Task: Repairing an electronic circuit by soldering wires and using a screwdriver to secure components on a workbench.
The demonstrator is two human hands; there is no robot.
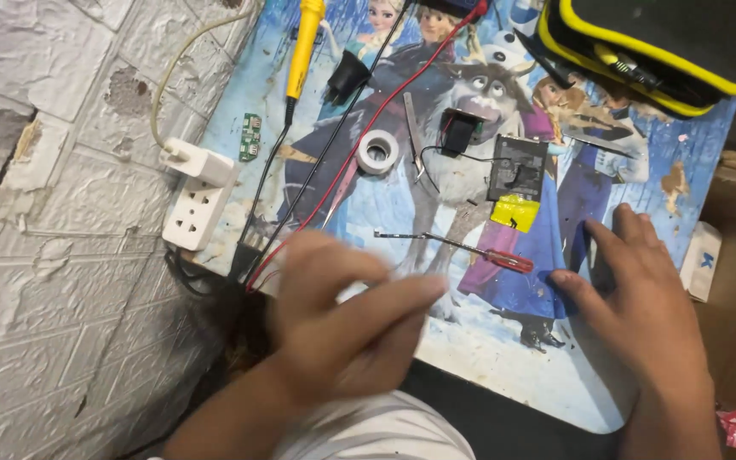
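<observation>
The left hand (342, 311) is closest to us and blurry. Its fingers are stretched out and point to the right, and it may hold nothing, but the blur makes that hard to tell. The right hand (641, 298) lies open and flat on the table (513, 366), which has a bright cartoon picture on it. It holds nothing.

Just past both hands, between them, lies a small screwdriver (462, 247) with a red handle. It looks thin, light and stiff, and it could roll. The red handle is the best place to take hold of it, since the metal end is thin and slippery.

A bit farther sits a black flat part with yellow tape (517, 183), which looks easy to break. Near it are a roll of white tape (377, 152), tweezers (413, 136) and a small black box (457, 129). Red and black wires (334, 170) cross the table and could snag a hand. A white power strip (200, 204) sits at the left edge. Farthest away are a yellow tool (304, 47) and a black and yellow bag (658, 51).
</observation>
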